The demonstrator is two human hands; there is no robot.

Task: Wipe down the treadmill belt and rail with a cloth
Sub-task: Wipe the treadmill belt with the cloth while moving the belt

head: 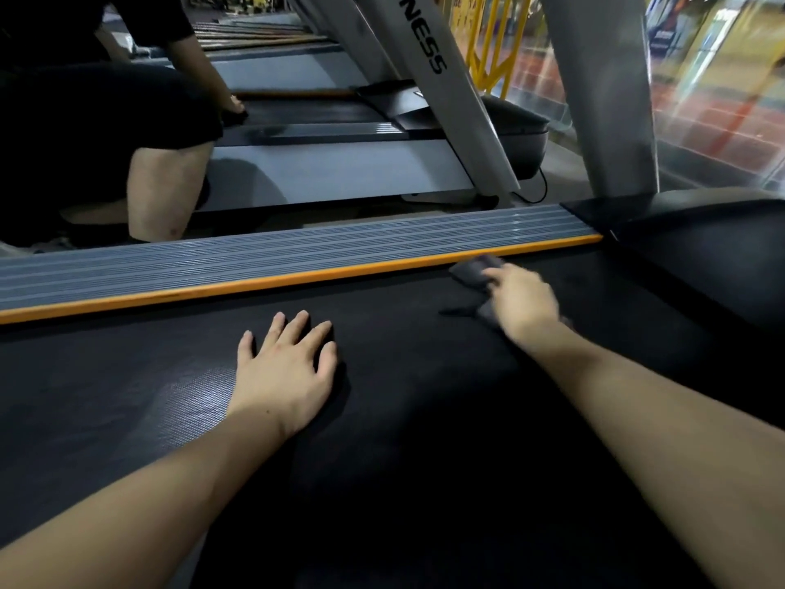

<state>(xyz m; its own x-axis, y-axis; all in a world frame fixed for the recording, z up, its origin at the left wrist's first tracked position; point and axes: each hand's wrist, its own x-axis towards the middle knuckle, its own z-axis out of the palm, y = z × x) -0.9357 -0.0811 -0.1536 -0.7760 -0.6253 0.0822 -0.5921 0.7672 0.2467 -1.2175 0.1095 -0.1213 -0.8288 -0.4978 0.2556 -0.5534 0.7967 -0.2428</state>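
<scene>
Head view: left hand [285,367] flat on the black textured treadmill belt [403,418], fingers [293,329] spread apart, palm down, near centre. At two o'clock from it, right hand [524,299] pressing a dark grey crumpled cloth [475,269] onto the belt, fingers laid over the cloth, slightly blurred. Cloth just beside the orange trim strip [297,276] edging the grey ribbed side rail [276,248], at the rail's far end. Wide bare belt open toward six and nine o'clock. At eleven o'clock, another person's bare leg [165,189] crouched beside a neighbouring grey treadmill [340,163].
</scene>
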